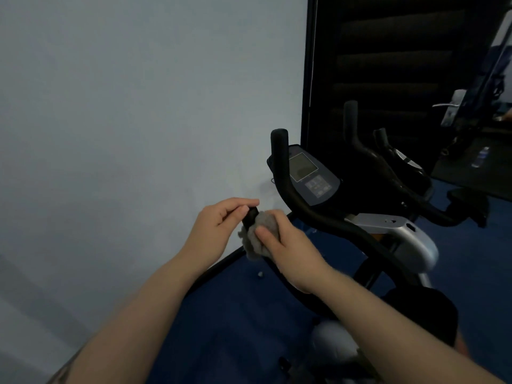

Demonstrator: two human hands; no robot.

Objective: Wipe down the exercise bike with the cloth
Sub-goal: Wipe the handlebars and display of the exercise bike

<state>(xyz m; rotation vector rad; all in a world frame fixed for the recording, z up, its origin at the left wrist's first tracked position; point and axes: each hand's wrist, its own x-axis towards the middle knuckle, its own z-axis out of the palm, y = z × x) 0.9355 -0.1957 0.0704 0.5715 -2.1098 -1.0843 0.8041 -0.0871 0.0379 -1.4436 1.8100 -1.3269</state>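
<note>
The exercise bike stands right of centre, with black foam handlebars, a console with a grey screen, and a silver frame. My left hand pinches the black end of the near handlebar grip between thumb and fingers. My right hand grips a grey cloth, pressed around that same grip just below its end. The far handlebar rises upright beside the console. The seat shows dark at the lower right.
A pale wall fills the left. A dark mirror or glass panel stands behind the bike, reflecting it, with a door handle at the right. The floor is blue, with a small object lying on it.
</note>
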